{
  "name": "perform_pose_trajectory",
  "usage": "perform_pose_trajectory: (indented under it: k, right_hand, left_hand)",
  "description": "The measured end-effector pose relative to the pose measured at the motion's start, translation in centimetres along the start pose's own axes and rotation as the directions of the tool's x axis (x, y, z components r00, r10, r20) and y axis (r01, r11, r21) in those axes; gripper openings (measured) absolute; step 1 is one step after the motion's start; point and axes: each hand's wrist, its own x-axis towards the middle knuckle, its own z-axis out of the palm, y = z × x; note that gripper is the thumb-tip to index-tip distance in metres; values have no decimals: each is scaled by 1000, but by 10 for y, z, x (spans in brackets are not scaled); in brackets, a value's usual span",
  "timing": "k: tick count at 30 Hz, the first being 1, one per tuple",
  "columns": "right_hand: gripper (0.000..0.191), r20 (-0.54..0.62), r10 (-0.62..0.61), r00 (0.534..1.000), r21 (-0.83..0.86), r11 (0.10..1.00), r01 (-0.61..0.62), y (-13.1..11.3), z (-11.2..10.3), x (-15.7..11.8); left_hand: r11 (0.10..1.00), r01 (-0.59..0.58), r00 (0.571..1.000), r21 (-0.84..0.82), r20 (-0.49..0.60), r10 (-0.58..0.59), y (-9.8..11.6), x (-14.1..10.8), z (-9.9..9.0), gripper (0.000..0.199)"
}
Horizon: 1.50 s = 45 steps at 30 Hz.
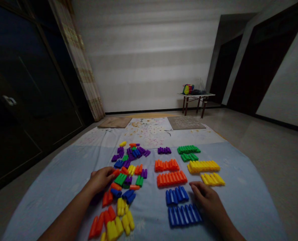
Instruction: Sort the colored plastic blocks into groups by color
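- Left hand [101, 179] reaches forward, fingertips at an orange piece [116, 173]; grip closure hidden, cannot tell.
- Right hand [209, 198] curls beside blue pieces [184, 216]; cannot tell its grip's hold.

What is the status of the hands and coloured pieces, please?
Left hand at orange piece, grip unclear. Right hand beside blue rows, nothing visibly held. Loose pieces left, one-colour rows right. No obstruction seen.

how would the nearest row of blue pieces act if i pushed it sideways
The blue row would probably feel stiff, as its pieces look like glossy plastic. It may split apart when pushed, since it shows rounded ridges side by side. Rolling seems unlikely while they lie packed together.
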Motion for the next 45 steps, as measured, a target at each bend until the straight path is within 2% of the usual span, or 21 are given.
perform_pose_trajectory:
  k: [4,8,12,16,18,19,21,24,27,30,34,39,42,45]
  right_hand:
    - [42,-4,-22,1000,7,1000,22,-2,0,-1]
    - [41,-13,-17,1000,2,1000,17,-4,1,-2]
    - [41,-20,-21,1000,-2,1000,21,-6,0,-2]
    - [41,-13,-30,999,-13,999,29,-8,-1,-2]
    - [41,-18,-31,999,-8,999,31,-9,-1,-3]
    - [41,-21,-32,999,-5,999,32,-9,-1,-3]
    - [41,-28,-34,999,1,999,34,-10,-1,-3]
    - [40,-30,-32,999,9,999,33,-10,-1,-3]
    - [39,-11,-33,999,10,999,33,-10,-1,-2]
    - [38,0,-42,999,11,999,42,-10,-1,-1]
    - [40,-15,-29,999,12,999,29,-10,0,0]
    - [44,-12,6,1000,26,1000,-5,-12,0,0]
    - [43,-1,1,1000,19,1000,-1,-12,1,0]
    - [40,3,-18,1000,11,1000,18,-13,2,-1]
  left_hand:
    - [984,-94,993,-151,61,105,6,6,-4,47]
    - [960,-159,966,-230,164,199,32,4,-5,49]
    - [967,-226,923,-120,291,252,69,-9,4,43]
    - [928,-372,829,-30,438,347,100,-21,21,36]
    - [903,-428,800,34,479,361,110,-23,31,34]
    - [892,-446,801,74,478,361,114,-24,36,34]
    - [883,-445,835,150,426,349,120,-24,44,35]
    - [893,-387,906,231,277,321,125,-26,49,37]
    - [892,-332,938,308,212,275,127,-31,52,36]
    - [873,-316,942,372,232,242,130,-37,56,40]
    - [858,-305,944,413,251,214,129,-42,63,35]
    - [878,-333,934,344,251,255,119,-40,68,36]
    - [902,-339,938,267,171,302,122,-33,64,38]
    - [896,-379,924,232,55,377,138,-19,61,38]
